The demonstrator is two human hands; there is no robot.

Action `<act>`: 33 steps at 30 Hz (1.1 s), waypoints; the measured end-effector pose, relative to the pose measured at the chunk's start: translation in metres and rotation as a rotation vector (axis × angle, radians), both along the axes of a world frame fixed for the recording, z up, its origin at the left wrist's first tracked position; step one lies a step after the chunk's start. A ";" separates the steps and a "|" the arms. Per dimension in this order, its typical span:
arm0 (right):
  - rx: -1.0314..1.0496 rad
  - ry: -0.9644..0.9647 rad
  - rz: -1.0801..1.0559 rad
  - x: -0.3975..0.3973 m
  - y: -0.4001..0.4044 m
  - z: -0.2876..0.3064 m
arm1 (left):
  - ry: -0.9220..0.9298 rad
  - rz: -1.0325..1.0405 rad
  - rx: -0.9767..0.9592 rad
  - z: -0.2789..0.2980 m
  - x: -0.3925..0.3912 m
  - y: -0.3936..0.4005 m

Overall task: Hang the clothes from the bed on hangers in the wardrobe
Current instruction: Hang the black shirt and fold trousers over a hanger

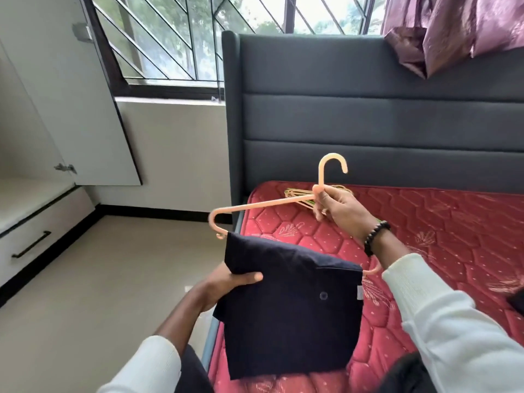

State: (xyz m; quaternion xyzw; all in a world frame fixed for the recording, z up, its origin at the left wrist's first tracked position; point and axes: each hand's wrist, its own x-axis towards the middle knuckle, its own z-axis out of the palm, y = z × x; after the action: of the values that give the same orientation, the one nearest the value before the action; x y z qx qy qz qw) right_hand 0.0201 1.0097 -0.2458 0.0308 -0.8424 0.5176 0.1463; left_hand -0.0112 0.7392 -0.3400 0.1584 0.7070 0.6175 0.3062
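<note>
Far left: white wardrobe [42, 114], door swung open, a drawer with a black bar handle [31, 244] below it. Beyond it, a barred window [175, 38] above a pale sill wall; beige tiled floor [99, 279] in the near left. Left of centre: my left hand [226, 285], white sleeve pushed up the forearm, fingers under and thumb curled over the left edge of a dark navy garment [289, 302], gripping it. The garment is folded and draped over the lower bar of a peach plastic hanger [263, 205], hanging down over the near left edge of the bed; one dark button [323, 295] shows on its front. The hanger sits tilted, its left shoulder low, its hook [333, 165] standing up against the headboard. Centre right: my right hand [340, 207], beaded bracelet [375, 236] at the wrist, fingers closed round the hanger's neck just below the hook. Behind that hand, a small pile of spare hangers [297, 194] lies on the far part of the red quilted mattress [425, 222]. Far side: grey padded headboard [368, 109]. Top right: mauve curtain [453, 26] bunched over the headboard's upper edge. Far right edge, on the mattress: a dark item, mostly cut off, unidentifiable.
</note>
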 end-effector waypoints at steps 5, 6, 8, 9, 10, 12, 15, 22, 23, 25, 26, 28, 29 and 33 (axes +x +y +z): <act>-0.035 0.063 0.038 -0.020 -0.022 0.028 | 0.076 0.027 0.014 0.017 -0.025 0.010; -0.039 0.063 0.031 -0.023 -0.020 0.033 | 0.074 0.035 0.014 0.021 -0.030 0.006; -0.017 0.043 0.025 -0.027 -0.011 0.034 | 0.056 0.069 0.024 0.023 -0.045 -0.006; 0.037 0.017 0.023 -0.028 -0.005 0.031 | 0.045 0.084 0.037 0.022 -0.051 -0.011; 0.112 -0.016 0.019 -0.029 0.002 0.026 | 0.028 0.102 0.055 0.021 -0.056 -0.015; 0.194 -0.070 0.013 -0.029 0.015 0.015 | -0.007 0.132 0.077 0.015 -0.062 -0.022; 0.202 -0.098 0.021 -0.029 0.024 0.005 | -0.044 0.129 0.057 0.003 -0.066 -0.026; 0.163 -0.067 0.001 -0.055 0.001 0.014 | -0.044 0.104 0.131 0.001 -0.082 -0.004; 0.158 -0.049 -0.005 -0.065 -0.005 0.017 | -0.030 0.091 0.127 0.003 -0.089 0.001; 0.134 -0.036 -0.020 -0.085 -0.011 0.022 | -0.017 0.077 0.122 0.004 -0.107 0.010; 0.102 -0.039 -0.036 -0.095 -0.012 0.025 | -0.021 0.085 0.125 0.003 -0.118 0.012; -0.002 -0.062 -0.064 -0.120 -0.009 0.031 | -0.043 0.111 0.134 -0.002 -0.149 0.012; -0.035 -0.093 -0.071 -0.132 -0.007 0.035 | -0.054 0.111 0.134 -0.003 -0.165 0.011; -0.072 -0.249 -0.063 -0.205 -0.012 0.058 | -0.059 0.134 0.092 0.008 -0.248 0.010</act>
State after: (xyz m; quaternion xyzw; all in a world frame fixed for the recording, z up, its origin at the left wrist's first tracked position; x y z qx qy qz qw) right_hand -0.1846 0.9973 -0.1883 -0.0656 -0.8355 0.5425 0.0577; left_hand -0.2593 0.7488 -0.3322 0.1065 0.6774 0.6729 0.2774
